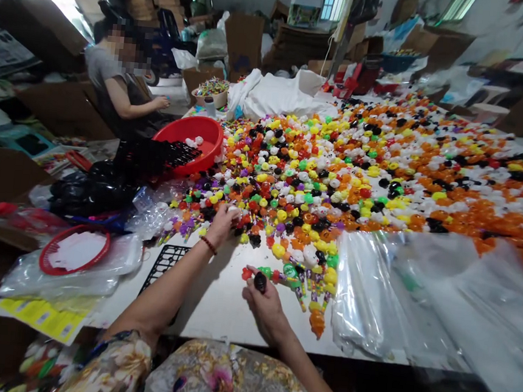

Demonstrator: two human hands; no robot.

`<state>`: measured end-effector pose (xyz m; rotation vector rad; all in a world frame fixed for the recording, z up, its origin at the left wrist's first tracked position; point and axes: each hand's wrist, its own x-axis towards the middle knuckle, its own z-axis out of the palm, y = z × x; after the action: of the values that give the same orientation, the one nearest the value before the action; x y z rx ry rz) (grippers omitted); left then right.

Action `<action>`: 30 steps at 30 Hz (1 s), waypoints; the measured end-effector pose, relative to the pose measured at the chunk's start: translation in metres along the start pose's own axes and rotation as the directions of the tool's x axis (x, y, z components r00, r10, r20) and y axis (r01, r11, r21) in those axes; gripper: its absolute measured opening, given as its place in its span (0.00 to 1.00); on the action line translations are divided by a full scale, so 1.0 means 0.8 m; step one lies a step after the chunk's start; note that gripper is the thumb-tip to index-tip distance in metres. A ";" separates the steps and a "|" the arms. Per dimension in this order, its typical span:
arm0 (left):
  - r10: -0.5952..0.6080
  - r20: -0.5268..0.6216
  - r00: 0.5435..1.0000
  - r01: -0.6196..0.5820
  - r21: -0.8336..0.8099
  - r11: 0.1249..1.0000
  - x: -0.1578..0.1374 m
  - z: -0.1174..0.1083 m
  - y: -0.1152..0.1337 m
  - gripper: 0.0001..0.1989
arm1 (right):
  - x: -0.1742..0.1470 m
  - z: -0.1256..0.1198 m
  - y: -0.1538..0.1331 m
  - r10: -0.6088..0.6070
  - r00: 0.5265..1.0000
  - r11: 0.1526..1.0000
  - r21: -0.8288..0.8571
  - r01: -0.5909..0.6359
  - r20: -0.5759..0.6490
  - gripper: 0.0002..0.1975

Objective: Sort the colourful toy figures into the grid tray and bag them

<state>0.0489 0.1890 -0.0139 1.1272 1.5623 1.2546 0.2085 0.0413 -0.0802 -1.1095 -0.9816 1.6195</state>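
My left hand [223, 223], with a beaded bracelet at the wrist, reaches to the near edge of a heap of small coloured plastic figures [285, 180]. Its fingers are closed on a small white figure [233, 210]. Nearer to me, my right hand [268, 303] is closed around a few figures; a black figure [260, 282] shows at the thumb and a red figure [247, 273] by the fingertips. Just beyond it lie several striped sticks topped with figures, among them an orange one [317, 323]. A black grid tray [166, 267] lies partly under my left forearm.
Clear plastic bags [363, 290] cover the table's right front. At left are a red basket [45, 256] with white paper, black bags [97, 188] and a red tub [212, 134] holding black grids. Another person [115, 85] sits at the far left.
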 end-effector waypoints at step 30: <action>-0.088 0.218 0.972 0.072 0.080 0.994 -0.187 0.013 -0.024 0.19 | -0.029 -0.027 -0.058 -0.444 0.889 0.656 -0.636 0.406 0.110 0.12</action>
<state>0.0960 0.0456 -0.0256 1.1935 1.4785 0.9903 0.2448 0.0339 -0.0374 -1.2260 -1.6992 0.8558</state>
